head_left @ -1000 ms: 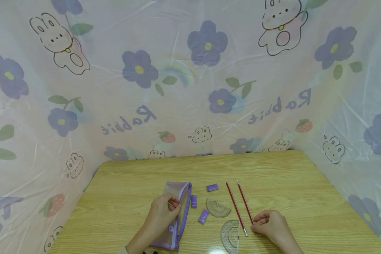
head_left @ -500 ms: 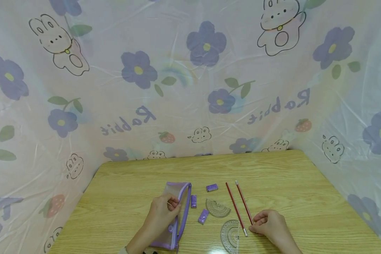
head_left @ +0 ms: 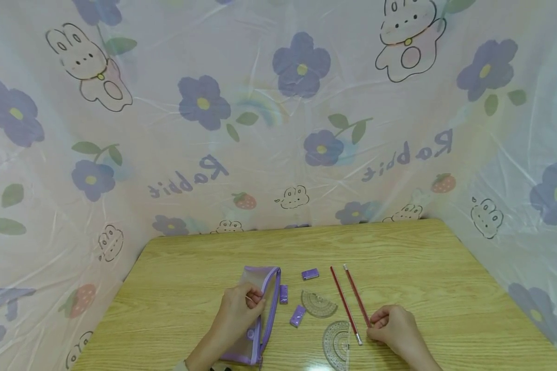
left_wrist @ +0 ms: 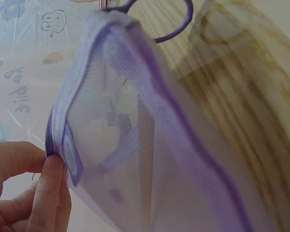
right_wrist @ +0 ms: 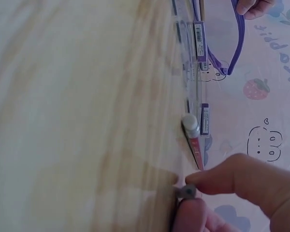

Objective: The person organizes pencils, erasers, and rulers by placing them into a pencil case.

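My left hand [head_left: 235, 312] pinches the upper edge of a see-through mesh pencil case [head_left: 256, 278] with purple trim, which stands partly open on the table. In the left wrist view, thumb and finger grip the edge beside a small purple tag [left_wrist: 72, 157]. With thumb and fingertips, my right hand [head_left: 394, 328] pinches the near end of a red pencil [head_left: 356, 294]; its white-tipped end points away from me. In the right wrist view, the grey end of that pencil [right_wrist: 187, 191] shows between the fingertips. Parallel to it, on its left, lies a second red pencil [head_left: 345, 303].
Between the case and the pencils lie three purple erasers [head_left: 310, 274] and two clear protractors, one farther back [head_left: 318, 305] and one nearer [head_left: 337, 346]. A dark object [head_left: 220, 368] shows at the bottom edge. Patterned curtains [head_left: 269, 144] surround the wooden table [head_left: 204, 252].
The far end of the held pencil has shifted slightly left and the right fingers have moved a little on its near end. The left hand stays on the pencil case.
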The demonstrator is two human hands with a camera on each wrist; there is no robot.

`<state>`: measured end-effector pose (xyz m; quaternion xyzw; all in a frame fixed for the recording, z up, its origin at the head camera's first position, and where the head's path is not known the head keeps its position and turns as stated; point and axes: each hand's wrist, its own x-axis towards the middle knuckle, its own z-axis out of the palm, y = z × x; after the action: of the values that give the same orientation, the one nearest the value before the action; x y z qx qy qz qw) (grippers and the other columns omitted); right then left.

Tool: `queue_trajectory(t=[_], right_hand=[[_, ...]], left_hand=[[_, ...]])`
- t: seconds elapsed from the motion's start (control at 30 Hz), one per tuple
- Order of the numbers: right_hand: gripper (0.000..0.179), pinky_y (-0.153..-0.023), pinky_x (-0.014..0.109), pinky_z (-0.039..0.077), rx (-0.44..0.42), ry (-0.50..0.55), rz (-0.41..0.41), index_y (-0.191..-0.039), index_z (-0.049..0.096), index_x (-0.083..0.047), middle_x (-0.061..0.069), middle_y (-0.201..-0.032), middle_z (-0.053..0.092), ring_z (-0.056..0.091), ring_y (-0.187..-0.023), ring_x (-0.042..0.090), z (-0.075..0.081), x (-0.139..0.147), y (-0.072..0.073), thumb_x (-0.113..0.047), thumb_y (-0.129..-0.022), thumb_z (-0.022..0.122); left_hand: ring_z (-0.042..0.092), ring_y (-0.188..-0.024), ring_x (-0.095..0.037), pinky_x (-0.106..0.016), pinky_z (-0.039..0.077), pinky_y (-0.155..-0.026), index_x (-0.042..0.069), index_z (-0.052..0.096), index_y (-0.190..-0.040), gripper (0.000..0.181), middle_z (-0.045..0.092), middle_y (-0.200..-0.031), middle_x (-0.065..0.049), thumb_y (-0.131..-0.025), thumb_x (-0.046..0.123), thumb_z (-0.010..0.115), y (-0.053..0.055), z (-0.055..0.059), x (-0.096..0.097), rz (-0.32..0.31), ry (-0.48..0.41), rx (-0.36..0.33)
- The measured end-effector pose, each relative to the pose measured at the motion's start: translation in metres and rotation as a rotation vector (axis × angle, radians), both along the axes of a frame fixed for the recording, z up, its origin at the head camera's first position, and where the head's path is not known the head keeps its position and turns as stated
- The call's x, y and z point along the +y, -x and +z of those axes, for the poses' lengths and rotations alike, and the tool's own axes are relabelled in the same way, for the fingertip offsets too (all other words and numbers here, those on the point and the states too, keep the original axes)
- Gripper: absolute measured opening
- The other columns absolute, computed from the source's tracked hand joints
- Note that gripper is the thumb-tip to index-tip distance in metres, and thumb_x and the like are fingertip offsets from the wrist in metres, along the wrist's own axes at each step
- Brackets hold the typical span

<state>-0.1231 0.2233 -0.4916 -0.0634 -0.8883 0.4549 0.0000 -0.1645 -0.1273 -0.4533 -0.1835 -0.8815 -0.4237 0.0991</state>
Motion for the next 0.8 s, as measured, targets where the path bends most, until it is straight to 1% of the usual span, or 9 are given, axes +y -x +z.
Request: queue_trajectory(t=[0.13,0.23,0.33,0.47,0.6,0.8], right_hand=[[0.019,-0.046,0.025,0.052,0.008,-0.003,0.004,-0.079,0.066,0.001,0.002,-0.063,0.060,0.059,-0.053,0.017,0.000,0.000,0.000,0.007,-0.064,0.077],[0.019,-0.046,0.025,0.052,0.016,-0.001,0.005,-0.079,0.067,0.001,0.002,-0.063,0.060,0.059,-0.052,0.017,0.000,-0.001,0.001,0.007,-0.064,0.076],[0.019,-0.046,0.026,0.053,0.014,0.007,0.006,-0.080,0.068,0.002,0.002,-0.063,0.060,0.060,-0.052,0.018,0.001,-0.001,0.001,0.007,-0.064,0.075],[0.019,-0.048,0.028,0.055,-0.016,0.036,0.010,-0.083,0.069,0.004,0.003,-0.065,0.061,0.061,-0.054,0.019,0.001,-0.001,0.002,0.008,-0.066,0.075],[0.019,-0.052,0.030,0.058,-0.058,0.123,0.039,-0.087,0.068,0.008,0.006,-0.068,0.064,0.064,-0.058,0.021,0.002,0.004,0.002,0.008,-0.069,0.074],[0.021,-0.058,0.036,0.061,-0.117,0.320,0.108,-0.095,0.065,0.018,0.011,-0.075,0.069,0.068,-0.064,0.025,0.003,0.016,0.005,0.009,-0.077,0.071]], left_hand=[[0.059,-0.060,-0.003,-0.016,0.053,-0.055,0.000,0.068,-0.085,0.009,0.064,-0.074,0.001,-0.081,-0.007,0.073,0.000,0.001,0.000,0.001,0.004,-0.026],[0.060,-0.061,-0.003,-0.015,0.053,-0.055,0.000,0.068,-0.085,0.008,0.064,-0.074,0.000,-0.081,-0.006,0.073,0.000,0.001,0.000,0.002,0.008,-0.031],[0.059,-0.060,-0.002,-0.016,0.053,-0.055,-0.001,0.068,-0.084,0.008,0.064,-0.073,0.000,-0.081,-0.007,0.073,0.000,0.001,0.000,0.000,0.012,-0.020],[0.059,-0.060,-0.002,-0.016,0.053,-0.054,-0.001,0.069,-0.084,0.008,0.064,-0.073,0.000,-0.081,-0.007,0.073,0.000,0.000,0.000,-0.004,0.012,-0.013],[0.059,-0.060,-0.001,-0.015,0.053,-0.055,0.000,0.069,-0.084,0.008,0.064,-0.073,0.000,-0.081,-0.006,0.073,0.000,0.000,0.001,-0.001,0.010,-0.023],[0.059,-0.060,-0.001,-0.015,0.053,-0.055,0.000,0.069,-0.084,0.009,0.064,-0.073,0.001,-0.081,-0.006,0.074,-0.002,0.001,-0.001,0.000,0.001,-0.009]])
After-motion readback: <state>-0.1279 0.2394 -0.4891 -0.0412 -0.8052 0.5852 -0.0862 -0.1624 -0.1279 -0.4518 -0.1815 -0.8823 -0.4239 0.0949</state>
